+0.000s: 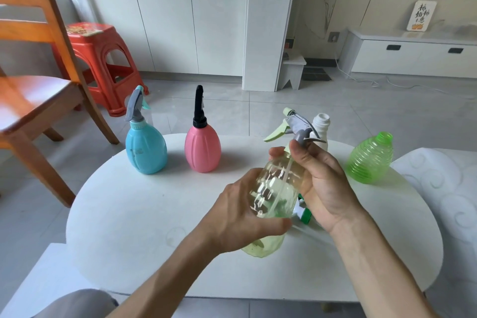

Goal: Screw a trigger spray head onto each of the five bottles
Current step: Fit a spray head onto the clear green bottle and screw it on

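White and oval, your surface (129, 214) sits low in a tiled room with cupboards behind, a wooden chair (38, 100) and a red stool (103, 59) off to your left.

Along the far edge stand the blue bottle (145, 147) and the pink bottle (203, 148), each upright with a spray head already on; they look parked there as finished, out of your working space. On the right, the white bottle (320, 126) and the green bottle (369, 159) stand with open necks, so by my reckoning two are done, one is in hand and two wait.

You hold the clear bottle (276, 188) tilted above the surface, neck pointing away from you. Your left hand (237, 217) wraps its lower body, fingers curled round it, which steadies the bottle against twisting. Your right hand (322, 183) closes on the neck just under the grey-and-green head (296, 126), thumb and fingers pinching the collar, the grip you need to turn it onto the thread. The dip tube runs down inside the bottle, so the head is seated; whether the collar is fully tight I cannot tell.

Beneath your hands lies a green and white piece (303, 214), probably another head, mostly hidden by the bottle.

Keep the head square to the neck as you turn, or the thread may cross.
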